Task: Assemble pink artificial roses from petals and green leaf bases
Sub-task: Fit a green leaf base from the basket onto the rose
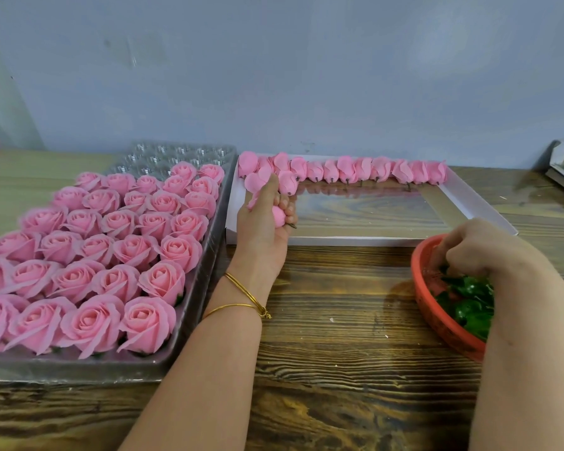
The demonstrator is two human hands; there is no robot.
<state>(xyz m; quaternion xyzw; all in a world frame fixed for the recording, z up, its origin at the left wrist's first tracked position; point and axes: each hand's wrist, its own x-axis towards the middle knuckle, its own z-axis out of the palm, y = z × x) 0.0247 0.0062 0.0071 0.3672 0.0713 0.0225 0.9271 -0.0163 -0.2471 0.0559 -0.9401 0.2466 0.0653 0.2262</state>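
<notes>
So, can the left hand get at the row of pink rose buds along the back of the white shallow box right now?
Probably yes: the left hand sits right beside the row of pink rose buds with nothing between them, though it is gripping one pink bud.

Place: a small handcraft workshop, seen at one assembly bench.
Surface: wood-grain table (339, 320) set against a bare grey wall (274, 76).
Stock: clear plastic tray (205, 255) holding rows of finished pink roses (118, 249); white box lid (339, 240) lined with rosebuds (372, 169); red basket (443, 330) of green leaf bases (469, 304).
</notes>
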